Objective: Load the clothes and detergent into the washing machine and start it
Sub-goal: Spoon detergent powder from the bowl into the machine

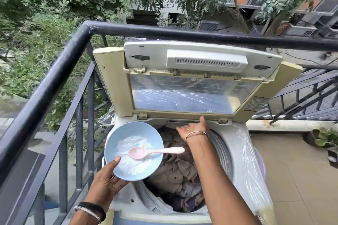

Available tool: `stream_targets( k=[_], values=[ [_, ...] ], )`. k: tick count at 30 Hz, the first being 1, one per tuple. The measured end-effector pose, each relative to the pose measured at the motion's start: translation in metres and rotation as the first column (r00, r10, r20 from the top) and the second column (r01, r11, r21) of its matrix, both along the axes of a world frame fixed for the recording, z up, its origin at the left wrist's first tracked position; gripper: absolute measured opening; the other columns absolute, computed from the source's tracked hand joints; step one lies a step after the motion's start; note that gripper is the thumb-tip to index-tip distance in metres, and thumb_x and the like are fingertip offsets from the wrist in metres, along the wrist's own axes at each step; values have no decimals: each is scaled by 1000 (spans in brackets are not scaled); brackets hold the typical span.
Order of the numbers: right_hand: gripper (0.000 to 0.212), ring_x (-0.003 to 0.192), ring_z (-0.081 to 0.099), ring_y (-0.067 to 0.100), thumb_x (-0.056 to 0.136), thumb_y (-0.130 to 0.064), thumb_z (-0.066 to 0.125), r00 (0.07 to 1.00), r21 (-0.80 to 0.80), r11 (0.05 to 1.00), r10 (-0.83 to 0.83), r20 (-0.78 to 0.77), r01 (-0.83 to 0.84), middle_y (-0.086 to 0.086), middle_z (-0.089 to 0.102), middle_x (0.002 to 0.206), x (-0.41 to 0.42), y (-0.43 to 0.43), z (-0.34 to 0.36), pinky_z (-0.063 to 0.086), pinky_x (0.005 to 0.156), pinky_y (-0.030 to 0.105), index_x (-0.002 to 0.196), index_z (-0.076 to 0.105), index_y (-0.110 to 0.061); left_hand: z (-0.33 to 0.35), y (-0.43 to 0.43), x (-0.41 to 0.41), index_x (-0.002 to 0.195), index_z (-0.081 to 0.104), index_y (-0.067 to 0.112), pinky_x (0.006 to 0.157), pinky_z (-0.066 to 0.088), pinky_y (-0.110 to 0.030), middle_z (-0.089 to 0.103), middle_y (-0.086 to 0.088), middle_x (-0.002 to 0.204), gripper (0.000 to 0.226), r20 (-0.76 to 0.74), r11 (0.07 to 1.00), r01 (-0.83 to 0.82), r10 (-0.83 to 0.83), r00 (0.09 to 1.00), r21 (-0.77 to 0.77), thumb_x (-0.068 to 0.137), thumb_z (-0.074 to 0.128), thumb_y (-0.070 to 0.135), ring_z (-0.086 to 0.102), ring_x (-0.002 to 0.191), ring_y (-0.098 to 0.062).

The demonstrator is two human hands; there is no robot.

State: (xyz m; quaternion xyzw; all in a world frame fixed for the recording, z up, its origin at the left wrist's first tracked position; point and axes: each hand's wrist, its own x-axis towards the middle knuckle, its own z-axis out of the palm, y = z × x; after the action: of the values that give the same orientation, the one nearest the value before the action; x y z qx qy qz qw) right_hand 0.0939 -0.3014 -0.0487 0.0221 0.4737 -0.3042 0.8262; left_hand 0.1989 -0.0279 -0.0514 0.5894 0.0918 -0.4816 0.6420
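Note:
A top-loading washing machine (243, 153) stands on a balcony with its folding lid (184, 82) raised. Brown and grey clothes (181, 175) fill the drum. My left hand (107, 181) grips a light blue bowl (134, 134) by its near rim, above the drum's left edge. White detergent powder (131, 165) and a pink plastic spoon (155, 151) lie in the bowl. My right hand (193, 128) reaches over the clothes to the back rim, fingers touching a recessed slot (180, 123) just under the lid hinge. It holds nothing.
A black metal railing (73, 56) runs close along the left and behind the machine. Clear plastic wrap (256, 179) covers the machine's right side. A potted plant (325, 137) sits on the tiled balcony floor at the right. Trees and buildings lie beyond.

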Motion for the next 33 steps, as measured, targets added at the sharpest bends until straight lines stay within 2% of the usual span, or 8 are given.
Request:
stream_targets(
  k=[12, 18, 20, 22, 24, 27, 31, 33],
  values=[
    [85, 149, -4, 29, 95, -57, 31, 995, -7, 995, -97, 39, 97, 14, -9, 161, 13, -6, 4, 4, 122, 48, 152, -8, -7, 0, -15, 9, 105, 65, 17, 82, 57, -39, 71, -10, 113, 21, 2, 997, 83, -83, 997, -10, 88, 59, 29, 65, 109, -30],
    [84, 149, -2, 32, 97, -51, 39, 998, -32, 999, -14, 60, 16, 17, -6, 161, -11, 3, -1, 8, 121, 50, 151, -6, -6, 4, -14, 4, 105, 66, 18, 93, 51, -45, 71, -11, 112, 26, 19, 993, 117, -116, 993, -24, 83, 65, 32, 66, 102, -28],
    [79, 149, 6, 36, 97, -41, 44, 993, -51, 992, 113, 25, -112, 22, 3, 160, -24, 6, 2, 12, 121, 49, 151, 4, 0, 9, -15, 0, 102, 67, 18, 85, 55, -41, 73, -10, 106, 37, 30, 991, 128, -127, 991, -28, 71, 76, 37, 68, 95, -25],
    [62, 144, 25, 36, 96, -35, 47, 950, -110, 944, 309, -34, -311, 25, 26, 154, -43, 12, 6, 22, 119, 48, 142, 34, 5, 12, -14, -6, 103, 66, 18, 74, 58, -35, 75, -8, 103, 48, 42, 989, 145, -144, 989, -29, 63, 79, 40, 70, 91, -23],
    [48, 133, 46, 34, 95, -35, 48, 872, -188, 851, 474, -123, -490, 21, 52, 139, -67, 20, 11, 32, 114, 47, 124, 57, 2, 16, -13, -16, 107, 65, 17, 66, 59, -31, 73, -10, 106, 36, 38, 989, 144, -142, 989, -43, 77, 73, 34, 69, 91, -23],
    [47, 121, 57, 35, 95, -34, 48, 865, -266, 823, 478, -151, -501, 22, 64, 124, -110, 28, 12, 37, 111, 49, 121, 61, 3, 21, -16, -34, 109, 64, 14, 62, 60, -30, 74, -11, 103, 33, 49, 983, 176, -174, 984, -48, 81, 70, 31, 70, 88, -24],
    [42, 118, 59, 31, 95, -20, 40, 861, -281, 816, 458, -220, -506, 18, 64, 126, -173, 49, 6, 44, 99, 39, 126, 60, -1, 27, -21, -65, 113, 64, 15, 89, 54, -44, 74, -10, 106, 51, 83, 967, 251, -247, 965, -42, 70, 76, 41, 68, 103, -29],
    [39, 114, 60, 36, 91, -6, 42, 855, -277, 812, 457, -247, -514, 23, 63, 124, -202, 64, -1, 45, 103, 46, 124, 61, 1, 28, -26, -87, 112, 64, 14, 78, 59, -42, 72, -12, 109, 45, 77, 964, 261, -257, 963, -45, 75, 74, 37, 66, 105, -32]
  ],
)
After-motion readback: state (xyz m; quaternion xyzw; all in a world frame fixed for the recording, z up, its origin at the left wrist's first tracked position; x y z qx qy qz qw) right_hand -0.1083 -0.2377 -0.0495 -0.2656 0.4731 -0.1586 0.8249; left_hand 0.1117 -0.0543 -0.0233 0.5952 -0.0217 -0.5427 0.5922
